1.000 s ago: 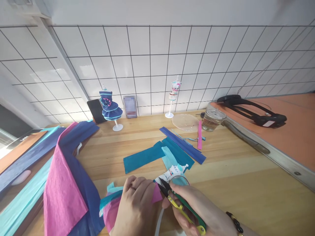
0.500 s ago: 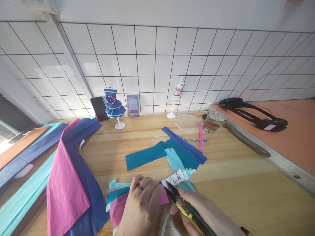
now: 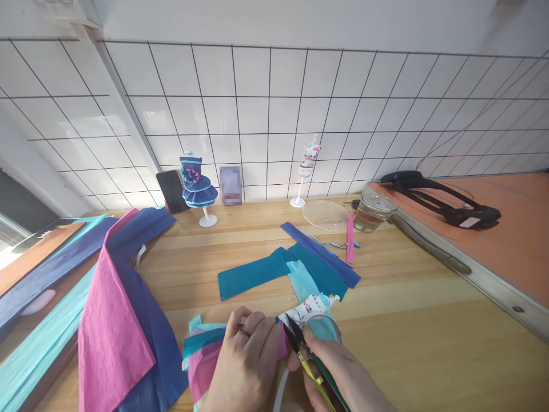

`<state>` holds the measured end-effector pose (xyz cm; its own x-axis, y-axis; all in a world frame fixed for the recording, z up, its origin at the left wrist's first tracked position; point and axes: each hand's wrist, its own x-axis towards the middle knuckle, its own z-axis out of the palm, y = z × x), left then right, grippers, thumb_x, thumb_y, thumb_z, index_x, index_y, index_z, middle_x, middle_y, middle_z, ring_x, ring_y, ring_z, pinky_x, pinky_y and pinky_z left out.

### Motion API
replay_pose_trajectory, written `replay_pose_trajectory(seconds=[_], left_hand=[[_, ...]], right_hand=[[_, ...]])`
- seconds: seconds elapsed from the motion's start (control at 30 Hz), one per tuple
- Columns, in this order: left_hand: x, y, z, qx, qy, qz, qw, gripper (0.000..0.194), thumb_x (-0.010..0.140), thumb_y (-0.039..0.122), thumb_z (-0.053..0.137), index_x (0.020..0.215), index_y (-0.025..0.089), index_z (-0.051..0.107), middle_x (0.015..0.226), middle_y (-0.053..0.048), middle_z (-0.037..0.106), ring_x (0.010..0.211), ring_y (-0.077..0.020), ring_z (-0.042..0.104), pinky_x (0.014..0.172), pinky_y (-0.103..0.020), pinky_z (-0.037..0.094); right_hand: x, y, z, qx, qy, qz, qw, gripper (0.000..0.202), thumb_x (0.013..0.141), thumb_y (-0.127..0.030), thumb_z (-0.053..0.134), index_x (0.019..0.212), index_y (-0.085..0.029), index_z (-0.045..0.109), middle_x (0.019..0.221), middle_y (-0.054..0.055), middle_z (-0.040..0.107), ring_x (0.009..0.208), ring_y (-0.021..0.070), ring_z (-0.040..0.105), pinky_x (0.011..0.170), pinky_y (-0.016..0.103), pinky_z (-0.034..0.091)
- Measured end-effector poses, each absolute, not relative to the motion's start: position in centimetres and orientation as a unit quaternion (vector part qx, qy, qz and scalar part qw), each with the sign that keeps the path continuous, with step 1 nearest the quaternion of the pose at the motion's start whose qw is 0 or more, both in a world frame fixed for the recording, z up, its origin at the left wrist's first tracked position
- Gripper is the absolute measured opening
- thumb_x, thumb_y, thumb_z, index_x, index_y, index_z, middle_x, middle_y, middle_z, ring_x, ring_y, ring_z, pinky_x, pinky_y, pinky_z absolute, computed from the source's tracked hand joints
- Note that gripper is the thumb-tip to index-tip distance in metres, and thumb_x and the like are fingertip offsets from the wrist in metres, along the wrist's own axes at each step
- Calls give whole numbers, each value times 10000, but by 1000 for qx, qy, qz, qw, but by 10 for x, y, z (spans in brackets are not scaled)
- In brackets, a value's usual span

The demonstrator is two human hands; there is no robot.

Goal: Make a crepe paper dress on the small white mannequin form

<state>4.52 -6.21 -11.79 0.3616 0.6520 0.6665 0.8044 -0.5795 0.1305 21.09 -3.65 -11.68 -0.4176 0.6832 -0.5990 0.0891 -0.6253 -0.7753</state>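
5 o'clock: right hand [image 3: 338, 364] grips thread snips [image 3: 309, 367], handle ends cut off; 6 o'clock: left hand [image 3: 251, 357] clasps layered crepe paper [image 3: 203, 359], partly hidden.

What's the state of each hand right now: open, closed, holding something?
Left hand: closed over the layered pink and teal material.
Right hand: closed, holding the black-bladed snips.

Dark phone [image 3: 168, 192] by tiled wall [image 3: 251, 114], water glass [image 3: 372, 218], black device [image 3: 485, 217]
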Motion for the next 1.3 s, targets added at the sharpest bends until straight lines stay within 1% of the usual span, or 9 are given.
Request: replay_pose_trajectory(seconds=[0.1,0.23,0.57,0.7,0.8,0.97,1.07,1.2,1.3], left_hand=[[44,-61,-120,-819,-445,-345,109,172,770,42,465,809,139,602,688,-61,642,695,-203,577,696,-389,389],[42,-62,-119,-823,-443,-342,100,198,752,15,457,818,125,608,696,-71,649,692,-210,584,687,-398,390],[42,-61,-119,-820,-458,-332,85,173,796,68,461,784,157,608,713,-54,649,701,-201,590,714,-404,395],[44,-63,-120,-819,-463,-328,86,178,783,68,457,721,171,587,707,-50,637,710,-204,583,725,-409,389],[46,-64,-120,-816,-471,-325,82,183,767,60,454,676,178,561,675,-37,618,682,-190,573,729,-405,387],[48,-62,-114,-808,-455,-359,103,256,805,20,383,816,161,596,687,-45,641,671,-186,568,703,-382,385],[46,-61,-113,-809,-450,-366,92,308,778,-39,357,836,135,604,710,-63,653,683,-191,570,693,-383,377],[46,-61,-116,-809,-449,-374,70,286,756,-29,397,854,131,612,709,-67,644,690,-197,562,691,-391,376],[49,-63,-117,-810,-458,-362,59,204,737,18,451,794,139,605,685,-54,620,674,-195,543,693,-400,375]], right_hand=[[210,-29,-123,-500,-387,749,197,369,746,-526,590,570,-202,590,371,-12,532,422,158,582,411,221,420],[207,-30,-126,-492,-388,756,188,450,746,-575,553,532,-180,569,330,-6,501,357,157,555,370,226,406],[205,-41,-111,-467,-385,768,210,558,718,-689,485,664,-143,590,290,-48,398,266,90,391,318,182,292],[213,-44,-104,-480,-392,756,211,565,767,-675,433,719,-138,600,303,-61,381,283,63,337,333,162,268],[225,-46,-95,-508,-424,728,179,536,825,-626,394,809,-135,608,336,-72,398,278,46,299,321,146,219],[246,-45,-72,-536,-486,683,104,522,883,-574,315,879,-145,613,347,-83,388,298,53,320,365,155,255],[258,-42,-62,-535,-525,654,101,549,870,-610,310,902,-151,611,403,-52,457,376,88,408,443,191,343],[261,-37,-63,-539,-586,575,188,574,850,-657,287,934,-186,605,543,-25,508,543,142,507,583,243,435],[251,-33,-73,-553,-629,501,218,431,832,-584,448,970,-204,600,824,30,640,778,185,588,709,252,450]])
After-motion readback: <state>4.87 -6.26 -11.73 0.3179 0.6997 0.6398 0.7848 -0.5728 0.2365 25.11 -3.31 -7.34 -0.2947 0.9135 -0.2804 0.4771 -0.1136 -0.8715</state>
